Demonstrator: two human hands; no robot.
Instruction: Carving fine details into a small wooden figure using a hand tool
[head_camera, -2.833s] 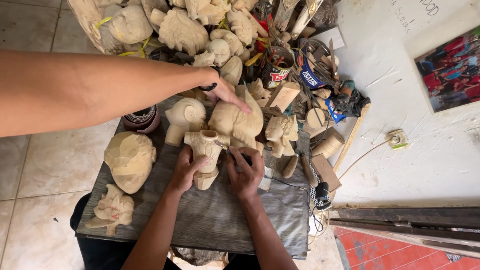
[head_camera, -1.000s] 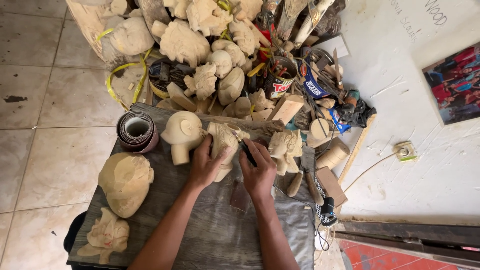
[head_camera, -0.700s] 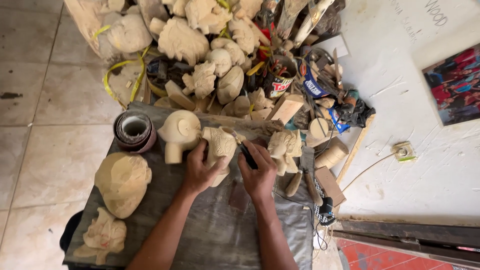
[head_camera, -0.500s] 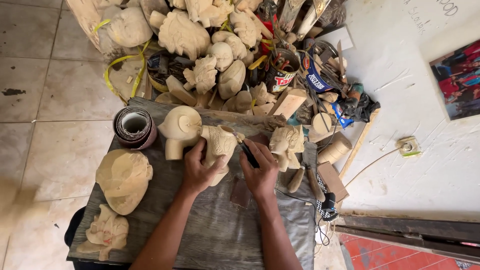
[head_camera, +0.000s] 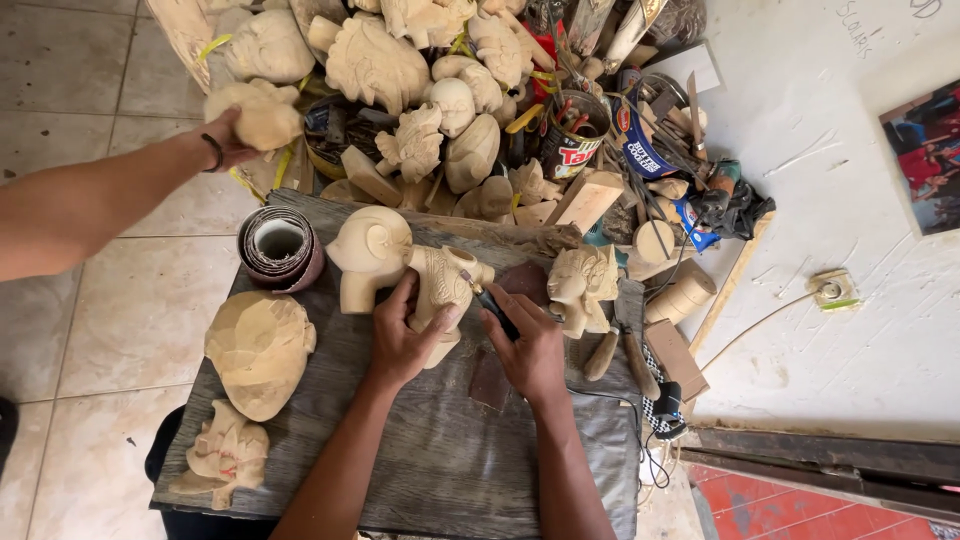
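A co-worker's arm (head_camera: 100, 195) has reappeared. Pale carved figure (head_camera: 440, 290) is gripped by left hand (head_camera: 405, 335); dark tool (head_camera: 492, 308) pinched in right hand (head_camera: 530, 345).

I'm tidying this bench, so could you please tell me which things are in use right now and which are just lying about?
In use:
- carved wooden figure, gripped by the left hand
- dark-handled carving tool, held in the right hand

Lying about:
- sandpaper roll
- rough mask blank
- small carved face
- round-headed carving
- tin of tools
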